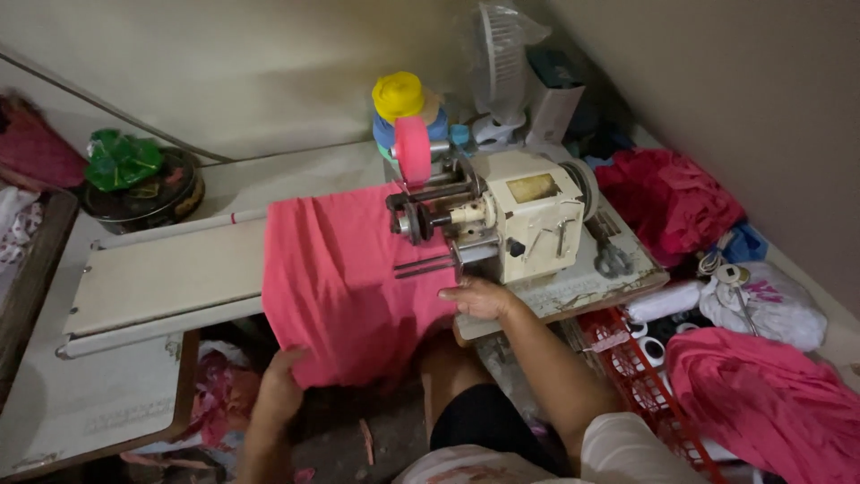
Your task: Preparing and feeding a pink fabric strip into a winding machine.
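A pink cloth lies draped over the front edge of the sewing table, running under the cream sewing machine. My left hand grips the cloth's lower hanging edge below the table. My right hand rests flat on the cloth's right edge, just below the machine's feed end. A pink tape roll sits on the machine's top, with a yellow roll behind it.
A long cream table extension stretches left. A round dark tin with green wrapping stands at back left. Scissors lie right of the machine. Pink cloth piles and a red basket sit at right.
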